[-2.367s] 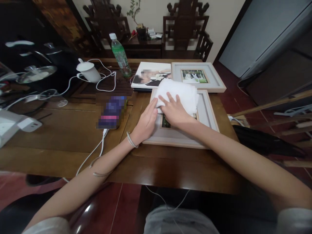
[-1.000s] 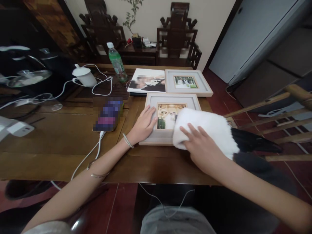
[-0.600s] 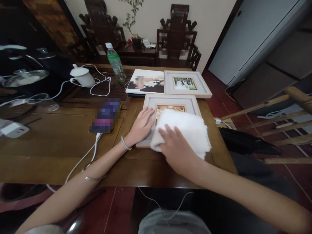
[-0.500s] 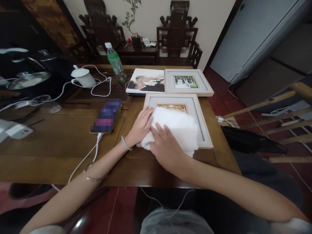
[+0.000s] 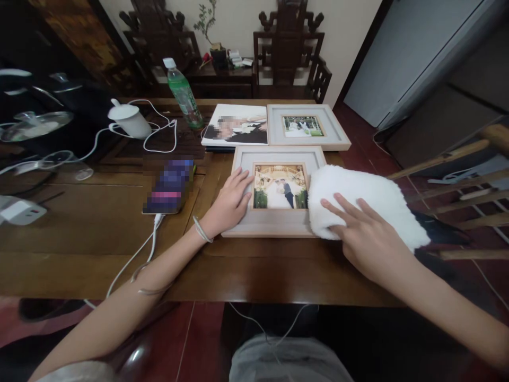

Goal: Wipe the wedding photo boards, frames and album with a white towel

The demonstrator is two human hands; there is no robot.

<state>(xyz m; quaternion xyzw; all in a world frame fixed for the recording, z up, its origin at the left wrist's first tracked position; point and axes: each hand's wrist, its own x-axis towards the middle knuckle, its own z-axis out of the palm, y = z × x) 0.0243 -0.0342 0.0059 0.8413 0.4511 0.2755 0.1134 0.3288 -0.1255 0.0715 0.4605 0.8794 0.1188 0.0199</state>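
A pale wooden picture frame (image 5: 278, 226) lies flat on the table, a wedding photo (image 5: 280, 187) showing in its middle. My left hand (image 5: 229, 204) rests on the frame's left side, fingers stretched flat beside the photo. On the right side, my right hand (image 5: 363, 233) holds a fluffy white cloth (image 5: 358, 185), its fingers spread over the top and the thumb by the near edge. The cloth covers the frame's right part and hangs out past the table's right edge.
Behind lie a second photo frame (image 5: 338, 127) and a photo panel (image 5: 238, 139). To the left are a phone (image 5: 169, 187) on a charging cable, a lidded white cup (image 5: 131, 121), a green bottle (image 5: 183, 95) and a clear overturned glass (image 5: 75, 165). A wooden chair stands right.
My right hand has slid the white cloth from the frame's middle to the right, uncovering the photo. My left hand stays on the frame's left side. The view has shifted slightly.
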